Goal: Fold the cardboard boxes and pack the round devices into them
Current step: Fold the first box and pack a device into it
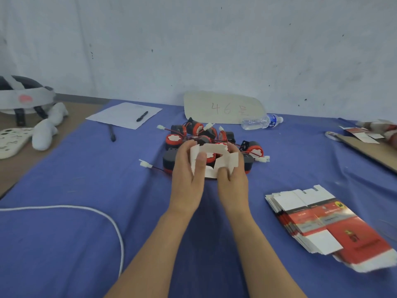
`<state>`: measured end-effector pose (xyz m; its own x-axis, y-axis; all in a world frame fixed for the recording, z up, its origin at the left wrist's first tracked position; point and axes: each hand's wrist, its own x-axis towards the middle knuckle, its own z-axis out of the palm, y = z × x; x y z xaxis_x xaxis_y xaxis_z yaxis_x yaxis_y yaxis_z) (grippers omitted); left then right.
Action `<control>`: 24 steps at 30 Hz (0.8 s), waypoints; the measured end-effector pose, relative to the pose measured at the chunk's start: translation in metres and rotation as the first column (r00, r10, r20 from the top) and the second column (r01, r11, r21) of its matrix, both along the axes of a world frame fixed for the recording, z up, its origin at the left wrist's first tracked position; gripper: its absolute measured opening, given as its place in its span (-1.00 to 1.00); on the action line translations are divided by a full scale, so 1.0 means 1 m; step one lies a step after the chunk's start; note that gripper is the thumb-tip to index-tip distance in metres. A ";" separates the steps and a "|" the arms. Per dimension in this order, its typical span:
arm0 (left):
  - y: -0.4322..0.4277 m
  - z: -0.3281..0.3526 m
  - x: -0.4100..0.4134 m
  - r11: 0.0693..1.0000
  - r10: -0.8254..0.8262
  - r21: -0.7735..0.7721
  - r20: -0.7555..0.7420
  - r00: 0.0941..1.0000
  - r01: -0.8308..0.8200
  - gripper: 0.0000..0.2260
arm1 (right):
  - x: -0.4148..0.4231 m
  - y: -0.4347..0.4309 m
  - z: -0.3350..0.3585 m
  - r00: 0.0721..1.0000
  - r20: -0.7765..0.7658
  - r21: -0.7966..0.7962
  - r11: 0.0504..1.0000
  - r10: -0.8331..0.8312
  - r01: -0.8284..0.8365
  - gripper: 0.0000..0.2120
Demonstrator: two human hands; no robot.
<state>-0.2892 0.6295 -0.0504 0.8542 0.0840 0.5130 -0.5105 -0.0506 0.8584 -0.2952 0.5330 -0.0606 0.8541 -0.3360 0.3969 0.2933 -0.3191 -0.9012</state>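
Both hands hold one small white cardboard box [214,149] above the blue cloth, its open end towards me. My left hand [187,168] grips its left flap with the thumb on the inside. My right hand [233,171] pinches the right flap and lower edge. Right behind the box lies a pile of round red-and-black devices [194,134] with red wires and white plugs. A fanned stack of flat red-and-white box blanks [320,222] lies on the cloth at the right.
A white cable [103,214] curves over the blue cloth [64,244] at the left. Farther back lie a paper sheet [120,115] with a pen [142,116], a second pen [112,134], a water bottle [261,122], a cardboard sign [221,107]. A headset [23,97] sits far left.
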 end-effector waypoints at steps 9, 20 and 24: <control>-0.001 -0.007 0.002 0.987 -0.092 0.128 -0.011 0.996 0.093 -0.65 | -0.001 -0.004 0.000 0.998 -0.010 -0.014 0.998 0.065 -0.065 -0.56; 0.011 -0.007 0.012 1.000 -0.018 -0.024 -0.086 0.996 0.016 -0.69 | -0.008 -0.006 0.010 0.894 -0.111 0.197 0.891 0.434 -0.408 -0.57; 0.005 -0.002 0.006 0.998 -0.056 -0.023 -0.073 0.996 0.054 -0.66 | -0.007 -0.003 0.008 0.962 -0.038 0.098 0.959 0.271 -0.267 -0.58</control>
